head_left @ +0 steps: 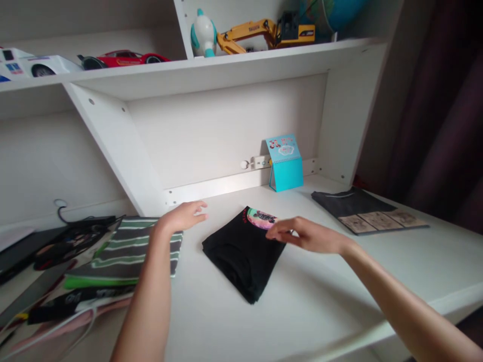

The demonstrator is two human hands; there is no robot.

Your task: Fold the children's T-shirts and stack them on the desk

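Item: black folded shirt (pixel 241 256), a compact bundle lying skewed on the white desk (pixel 320 296), about mid-desk, with a pink and green print showing at its far edge. Right hand (pixel 305 235): palm down, fingers curled onto the far right edge of the bundle beside the print; whether they pinch the cloth or only rest on it cannot be told. Left hand (pixel 184 216): spread loosely, holding nothing, hovering over the near corner of the striped garment (pixel 132 249) and just beside the bundle's left corner. Adjacent stock: striped garment folded on top of a loose heap of straps and cables (pixel 71 241) at the left; grey folded shirt (pixel 362 208) well apart at the right; teal stand-up card (pixel 286 163) at the back wall; toy excavator (pixel 264 32) and red toy car (pixel 121 58) on the shelf above. Hazards, as judged: the bundle is touched at one edge only, so a pull or lift from there would probably let the layers slide and the fold fall open. Its near corner points toward the desk's front edge, so a drag that way could tip it off. A leftward sweep could catch the striped garment and tumble it from its uneven heap.
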